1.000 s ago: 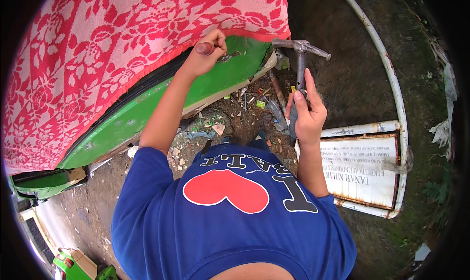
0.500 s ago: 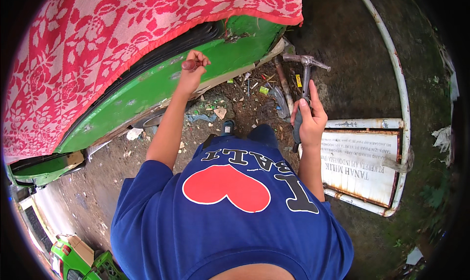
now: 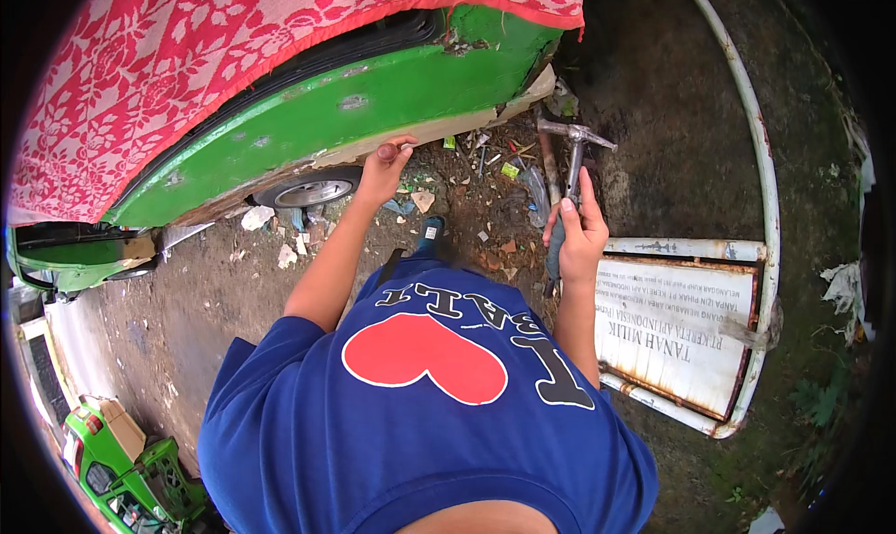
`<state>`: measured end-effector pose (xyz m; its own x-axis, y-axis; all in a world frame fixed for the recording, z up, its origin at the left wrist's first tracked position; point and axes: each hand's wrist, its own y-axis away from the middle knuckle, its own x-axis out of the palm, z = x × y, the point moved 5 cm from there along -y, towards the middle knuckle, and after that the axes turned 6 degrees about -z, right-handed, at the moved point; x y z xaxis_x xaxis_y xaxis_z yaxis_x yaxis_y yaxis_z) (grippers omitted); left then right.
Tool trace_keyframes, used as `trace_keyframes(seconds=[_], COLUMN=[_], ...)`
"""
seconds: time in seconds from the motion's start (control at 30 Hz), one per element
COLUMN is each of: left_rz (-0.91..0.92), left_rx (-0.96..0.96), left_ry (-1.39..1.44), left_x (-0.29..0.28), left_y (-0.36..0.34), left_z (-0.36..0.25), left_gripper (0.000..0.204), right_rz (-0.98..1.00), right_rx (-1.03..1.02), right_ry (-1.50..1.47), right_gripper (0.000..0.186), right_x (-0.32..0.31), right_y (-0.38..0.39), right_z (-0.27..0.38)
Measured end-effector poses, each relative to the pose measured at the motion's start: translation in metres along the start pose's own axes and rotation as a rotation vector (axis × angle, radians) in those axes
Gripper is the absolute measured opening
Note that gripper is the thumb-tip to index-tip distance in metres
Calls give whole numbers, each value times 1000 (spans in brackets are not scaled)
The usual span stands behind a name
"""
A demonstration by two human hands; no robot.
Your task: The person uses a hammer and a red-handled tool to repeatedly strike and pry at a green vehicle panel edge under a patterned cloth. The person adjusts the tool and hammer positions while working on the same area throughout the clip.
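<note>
A hammer (image 3: 576, 148) in the right hand (image 3: 583, 243) and a brown-handled tool (image 3: 387, 151) in the left hand (image 3: 380, 180), near a dented green car body (image 3: 383, 86)
From where I stand, the likeliest trouble is a glancing blow: swung from that loose-looking grip, the hammer could twist and catch the left hand, which sits right below the handle's rounded end. Footing might also give, since rubble (image 3: 423, 201) lies just beside the person's shoe (image 3: 430, 235). The left hand is closed tight, its forearm stretched far and a little right, near the car body's lower edge; the tool's working end is hidden, so I can't say whether it touches anything. The right hand curls about the hammer's dark grip, one finger straight along the shaft, the head pointing far, well apart from the left hand
</note>
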<state>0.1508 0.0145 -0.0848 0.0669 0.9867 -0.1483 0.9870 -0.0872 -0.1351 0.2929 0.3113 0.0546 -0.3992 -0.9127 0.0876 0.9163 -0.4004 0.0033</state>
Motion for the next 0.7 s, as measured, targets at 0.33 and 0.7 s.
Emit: trace_keyframes(seconds=[0.33, 0.7], left_rz=[-110, 342], left_rx=[-17, -118], left_ry=[-158, 342], left_x=[0, 59], left_y=[57, -20], left_z=[-3, 69], left_gripper=[18, 21], right_rz=[-18, -111], right_rx=[106, 178], right_ry=[15, 50], right_gripper=[55, 54], right_x=[-21, 4], right_y=[34, 13], right_z=[-18, -32])
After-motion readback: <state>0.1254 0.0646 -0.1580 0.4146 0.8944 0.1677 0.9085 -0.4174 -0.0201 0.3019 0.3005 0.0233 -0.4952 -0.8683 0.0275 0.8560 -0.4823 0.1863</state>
